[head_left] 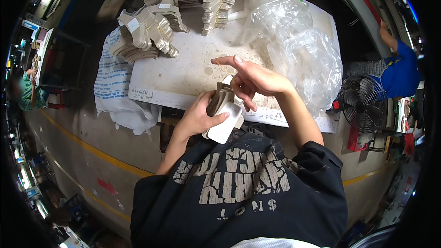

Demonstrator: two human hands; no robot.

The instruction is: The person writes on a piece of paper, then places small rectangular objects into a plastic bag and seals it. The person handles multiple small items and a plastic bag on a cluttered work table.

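Note:
My left hand (pixel 199 116) is closed round a small stack of grey-brown cardboard cut-outs (pixel 223 96). A white card (pixel 223 124) with rounded corners lies against the stack's near face, under my left thumb. My right hand (pixel 252 79) is just beyond and right of the stack, index finger stretched to the left, the other fingers curled by the stack's top. A thin yellowish rubber band (pixel 219 67) runs down from the right index finger toward the stack; where it ends is hidden.
On the white table (pixel 193 59) stand several banded cardboard stacks (pixel 148 30) at the far left and a tall one (pixel 218 4) at the back. Crumpled clear plastic (pixel 294 41) covers the right side. A white printed sack (pixel 112 82) hangs at left. A black fan (pixel 363 103) and a person in blue (pixel 400 71) are at right.

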